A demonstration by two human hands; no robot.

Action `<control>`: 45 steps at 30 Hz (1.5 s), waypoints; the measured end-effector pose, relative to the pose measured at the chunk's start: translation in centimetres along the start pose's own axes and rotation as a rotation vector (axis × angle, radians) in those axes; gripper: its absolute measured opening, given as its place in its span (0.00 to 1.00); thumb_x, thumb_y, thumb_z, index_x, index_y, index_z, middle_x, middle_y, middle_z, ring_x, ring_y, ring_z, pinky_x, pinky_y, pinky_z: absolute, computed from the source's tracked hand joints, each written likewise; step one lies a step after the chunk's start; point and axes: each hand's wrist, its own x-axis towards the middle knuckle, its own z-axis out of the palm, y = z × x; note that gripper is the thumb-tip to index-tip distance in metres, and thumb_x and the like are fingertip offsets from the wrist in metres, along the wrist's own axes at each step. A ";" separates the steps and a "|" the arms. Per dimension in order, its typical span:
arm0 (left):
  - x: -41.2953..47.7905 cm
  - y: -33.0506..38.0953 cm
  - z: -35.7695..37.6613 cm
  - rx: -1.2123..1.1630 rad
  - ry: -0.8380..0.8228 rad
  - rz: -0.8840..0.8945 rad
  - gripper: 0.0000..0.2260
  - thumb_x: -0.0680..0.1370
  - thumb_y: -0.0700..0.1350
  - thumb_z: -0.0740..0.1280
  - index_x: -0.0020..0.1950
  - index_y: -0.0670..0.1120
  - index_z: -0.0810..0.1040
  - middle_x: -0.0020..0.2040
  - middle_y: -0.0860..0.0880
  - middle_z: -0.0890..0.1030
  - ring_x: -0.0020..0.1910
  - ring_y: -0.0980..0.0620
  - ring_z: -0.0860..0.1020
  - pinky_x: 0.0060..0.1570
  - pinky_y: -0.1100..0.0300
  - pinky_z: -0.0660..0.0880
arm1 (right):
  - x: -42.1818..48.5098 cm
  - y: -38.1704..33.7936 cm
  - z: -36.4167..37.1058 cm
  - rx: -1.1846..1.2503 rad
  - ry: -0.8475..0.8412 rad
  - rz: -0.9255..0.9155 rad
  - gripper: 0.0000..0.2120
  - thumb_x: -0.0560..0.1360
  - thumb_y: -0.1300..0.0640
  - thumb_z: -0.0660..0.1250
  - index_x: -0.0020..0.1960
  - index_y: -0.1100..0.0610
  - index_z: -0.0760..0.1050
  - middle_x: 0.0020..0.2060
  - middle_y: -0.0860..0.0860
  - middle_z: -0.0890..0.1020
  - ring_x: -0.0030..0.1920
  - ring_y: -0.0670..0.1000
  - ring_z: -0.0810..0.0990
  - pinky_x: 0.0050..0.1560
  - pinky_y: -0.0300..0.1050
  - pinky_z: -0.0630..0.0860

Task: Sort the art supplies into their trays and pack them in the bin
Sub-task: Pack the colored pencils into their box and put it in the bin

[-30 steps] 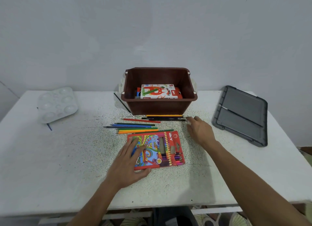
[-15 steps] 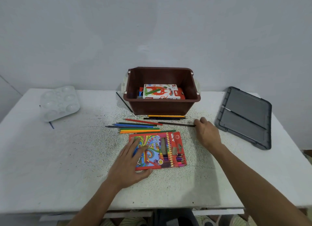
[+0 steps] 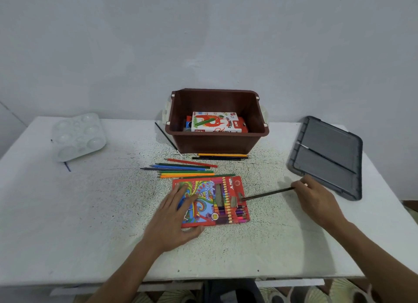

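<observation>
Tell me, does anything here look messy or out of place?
Yes. Loose pencils lie scattered on the table between the bin and the pencil box, outside any tray. A thin brush lies askew across the grey lid, and a second brush pokes out from under the palette.

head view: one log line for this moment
left hand presses pencil box | right hand pinches dark pencil, tip at box | loose pencils before bin
</observation>
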 end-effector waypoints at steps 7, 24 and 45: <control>0.0 0.0 -0.1 0.003 0.002 0.003 0.37 0.73 0.74 0.58 0.77 0.58 0.59 0.81 0.50 0.54 0.80 0.51 0.47 0.73 0.50 0.55 | -0.1 -2.2 0.2 -0.075 -0.017 -0.085 0.13 0.68 0.67 0.77 0.51 0.62 0.79 0.40 0.57 0.77 0.30 0.55 0.71 0.26 0.41 0.62; 0.0 0.4 -0.5 0.016 -0.021 -0.011 0.37 0.73 0.75 0.56 0.77 0.57 0.59 0.81 0.52 0.51 0.79 0.54 0.41 0.74 0.55 0.45 | -0.4 -11.3 4.3 0.197 0.054 -0.265 0.27 0.65 0.56 0.80 0.62 0.60 0.78 0.43 0.52 0.80 0.37 0.49 0.78 0.35 0.40 0.74; 0.0 0.4 -0.6 0.009 -0.034 -0.012 0.38 0.73 0.75 0.56 0.78 0.56 0.59 0.81 0.52 0.48 0.79 0.54 0.41 0.76 0.52 0.49 | 10.4 -9.6 2.8 0.056 -0.150 -0.018 0.23 0.80 0.62 0.61 0.75 0.57 0.65 0.58 0.62 0.74 0.51 0.62 0.78 0.44 0.55 0.78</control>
